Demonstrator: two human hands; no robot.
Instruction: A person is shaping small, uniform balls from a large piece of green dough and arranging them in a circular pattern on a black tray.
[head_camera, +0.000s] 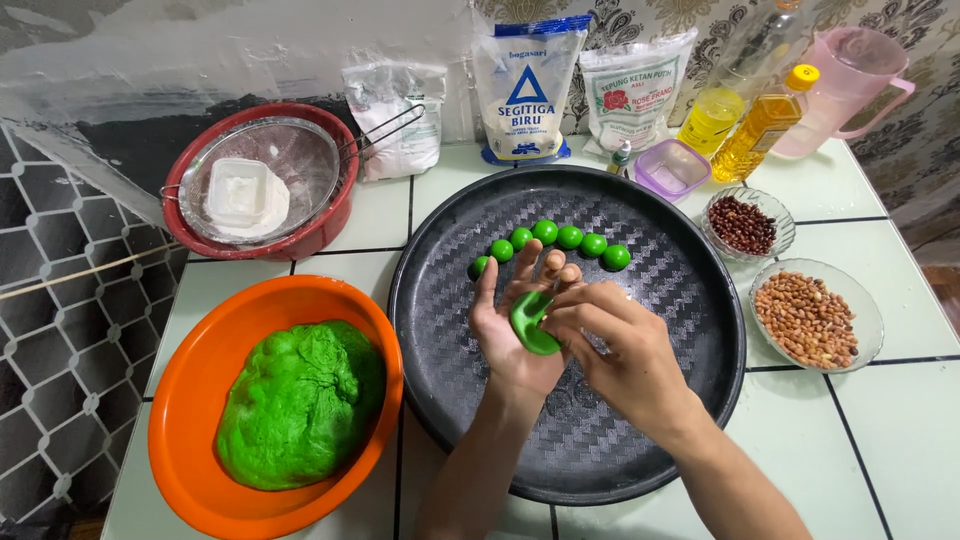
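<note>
Your left hand (512, 335) cups flattened green dough piece (531, 322) over black round tray (690, 300); right hand (610, 345) fingers pinch its edge. Six green balls (556, 240) lined just beyond. Risk, judged: press too thin, dough likely tears; loosened palm drops piece onto tray.

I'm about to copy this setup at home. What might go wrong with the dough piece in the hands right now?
1. The green dough piece lies cupped in the left hand while the right hand presses it; pressed too thin, it may tear.
2. The hands work just in front of the row of green balls on the black tray, so a slip might dent them.
3. The big dough sits uncovered in the orange bowl and may dry.
</note>
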